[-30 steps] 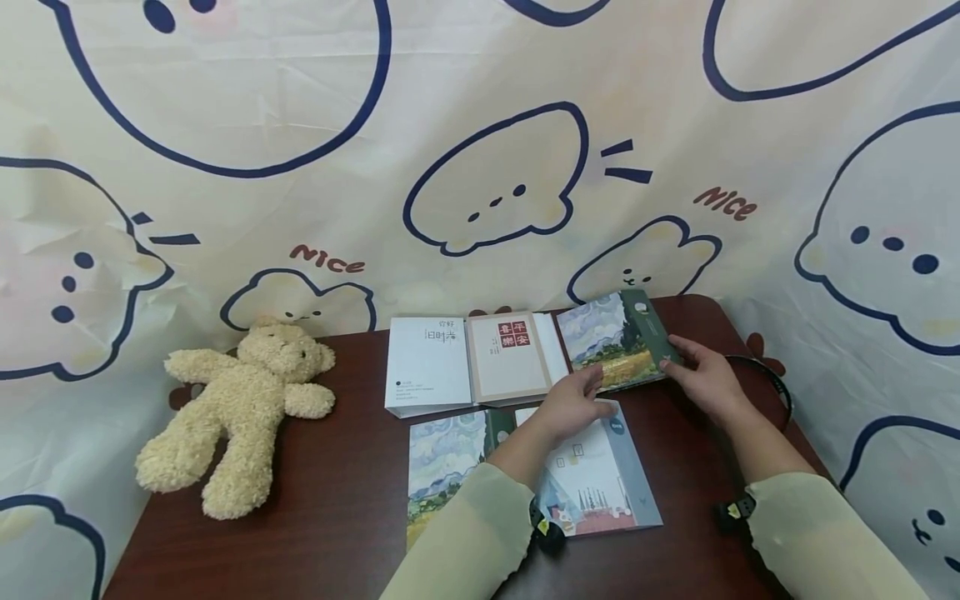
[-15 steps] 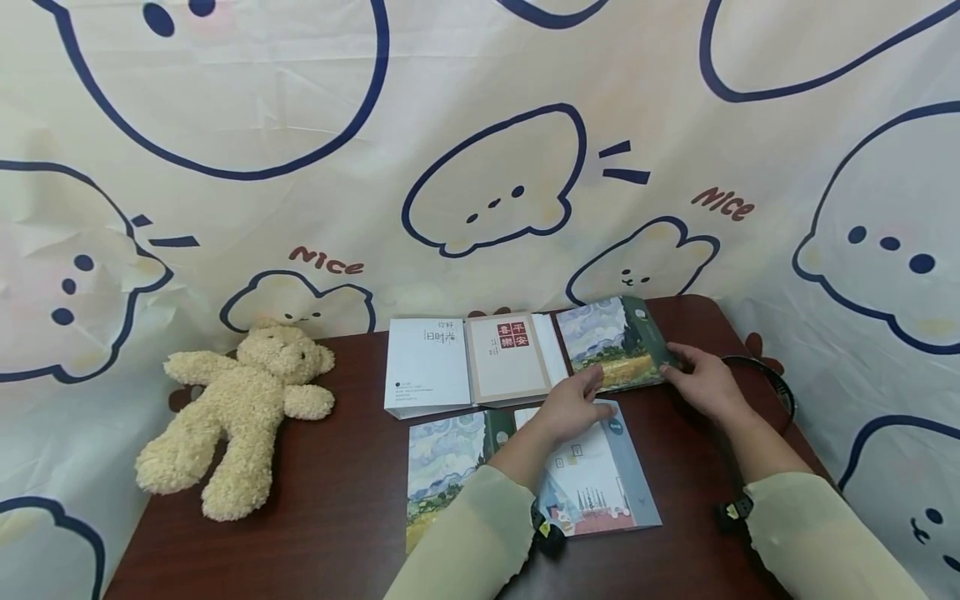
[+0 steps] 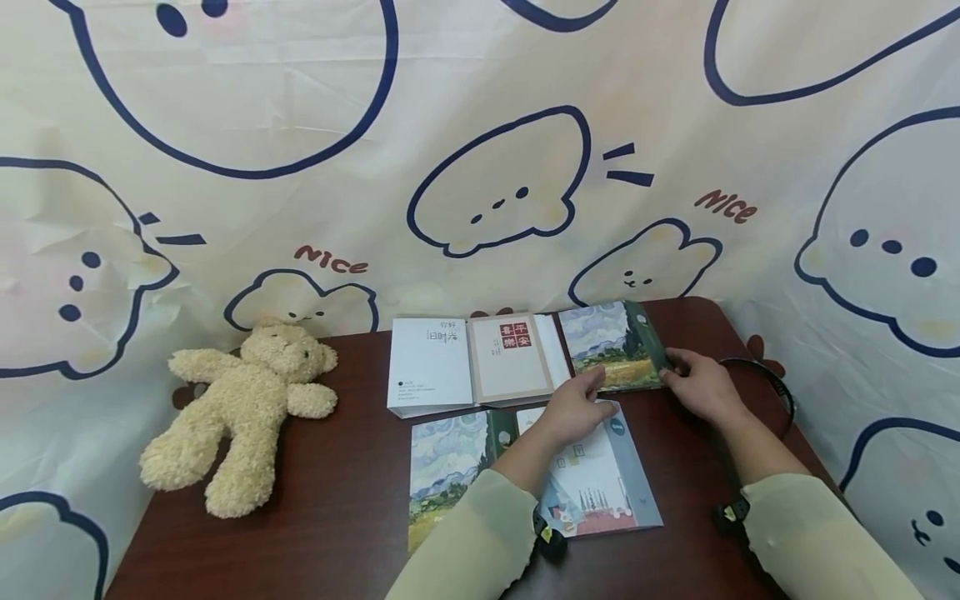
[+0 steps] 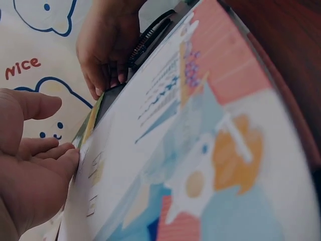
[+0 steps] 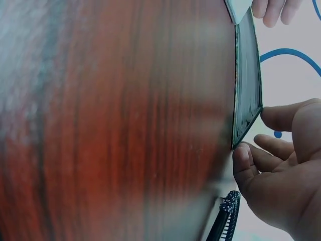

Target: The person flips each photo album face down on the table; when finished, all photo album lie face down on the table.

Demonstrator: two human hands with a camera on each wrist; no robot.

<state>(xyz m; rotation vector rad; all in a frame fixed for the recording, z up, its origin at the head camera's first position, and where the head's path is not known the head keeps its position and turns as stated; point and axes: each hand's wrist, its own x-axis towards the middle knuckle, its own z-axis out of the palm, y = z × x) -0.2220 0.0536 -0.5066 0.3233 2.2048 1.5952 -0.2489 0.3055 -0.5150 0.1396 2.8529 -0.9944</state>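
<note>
At the back right lies a landscape-painted album (image 3: 603, 337) with a green spine. My right hand (image 3: 703, 385) pinches its right edge; in the right wrist view the thumb is on one cover and the fingers at the other, dark page edges (image 5: 247, 75) between. My left hand (image 3: 573, 408) has loosely extended fingers, the tips at the album's near left corner, above a blue-and-white album (image 3: 592, 483). Beside that lies a second landscape album (image 3: 447, 458), partly hidden by the left sleeve. A white album (image 3: 429, 362) and a beige album (image 3: 508, 358) lie left of the held one.
A cream teddy bear (image 3: 251, 408) lies on the left of the dark red wooden table (image 3: 337, 517). A black headband-like loop (image 3: 780, 387) sits at the right edge. A cartoon-printed cloth (image 3: 480, 67) hangs behind and around the table.
The right end of the held album has swung slightly toward me, bringing it straighter with the back row. My right hand has moved a little nearer with it; my left hand stays about the same.
</note>
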